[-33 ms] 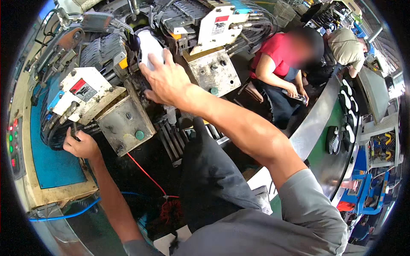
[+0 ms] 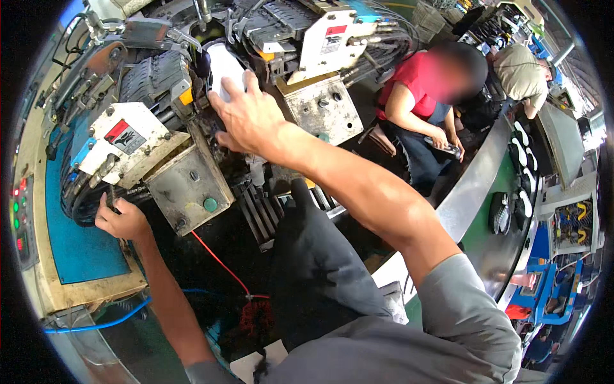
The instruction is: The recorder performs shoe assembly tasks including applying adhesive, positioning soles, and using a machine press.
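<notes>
My right hand (image 2: 246,118) lies over the near end of a white sole-shaped piece (image 2: 224,67) seated between the two clamp blocks of a machine. Its fingers spread across the white face, and the hand covers the near end. My left hand (image 2: 125,221) is lower down at the left, its fingertips closed about the lower end of a threaded rod (image 2: 113,191). That rod hangs below the white side plate (image 2: 125,137) of the left clamp block, beside black hoses. A matching white plate (image 2: 329,45) faces it on the right block.
Below each plate sits a grimy metal box (image 2: 190,185). A control panel (image 2: 24,221) with lit buttons stands at far left, by a blue panel (image 2: 83,237). A red air line (image 2: 220,261) runs below. On the right, a co-worker (image 2: 416,96) sits beside a conveyor (image 2: 480,237) carrying shoe parts.
</notes>
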Available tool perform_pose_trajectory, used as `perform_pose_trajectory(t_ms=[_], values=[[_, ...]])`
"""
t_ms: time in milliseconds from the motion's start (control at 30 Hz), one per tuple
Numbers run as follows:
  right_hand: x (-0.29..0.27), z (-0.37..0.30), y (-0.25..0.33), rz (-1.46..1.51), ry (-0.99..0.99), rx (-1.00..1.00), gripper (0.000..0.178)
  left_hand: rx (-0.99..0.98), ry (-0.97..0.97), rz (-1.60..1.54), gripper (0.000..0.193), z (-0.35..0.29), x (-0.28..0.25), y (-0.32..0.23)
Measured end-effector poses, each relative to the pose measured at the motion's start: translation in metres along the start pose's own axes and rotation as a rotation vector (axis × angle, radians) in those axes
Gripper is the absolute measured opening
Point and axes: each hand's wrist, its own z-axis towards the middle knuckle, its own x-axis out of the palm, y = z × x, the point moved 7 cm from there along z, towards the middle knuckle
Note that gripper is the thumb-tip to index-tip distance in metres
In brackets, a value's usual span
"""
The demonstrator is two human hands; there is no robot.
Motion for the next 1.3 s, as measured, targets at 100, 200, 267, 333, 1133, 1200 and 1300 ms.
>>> perform_pose_trajectory(t_ms=[100, 200, 267, 333, 1133, 1200, 1300], values=[[0.007, 0.034, -0.016, -0.014, 0.037, 0.017, 0.086, 0.005, 0.031, 0.062, 0.033, -0.003, 0.004, -0.003], [0.010, 0.065, -0.028, 0.024, 0.064, -0.024, 0.083, 0.039, 0.045, 0.067, 0.031, -0.005, 0.004, -0.001], [0.001, 0.074, -0.025, 0.039, 0.096, -0.039, 0.082, 0.062, 0.054, 0.075, 0.033, -0.007, 0.002, 0.004], [-0.010, 0.068, -0.027, 0.134, 0.109, -0.007, 0.080, 0.069, 0.046, 0.081, 0.033, -0.006, 0.002, 0.005], [0.105, -0.211, -0.010, 0.441, 0.047, 0.227, 0.058, 0.051, 0.024, 0.100, 0.025, -0.001, 0.004, -0.005], [0.151, -0.289, -0.003, 0.377, 0.324, 0.375, 0.064, 0.035, 0.013, 0.083, 0.024, 0.000, 0.003, -0.001], [0.187, -0.349, 0.001, 0.225, 0.554, 0.374, 0.068, 0.068, -0.014, 0.070, 0.023, -0.001, -0.001, -0.006]])
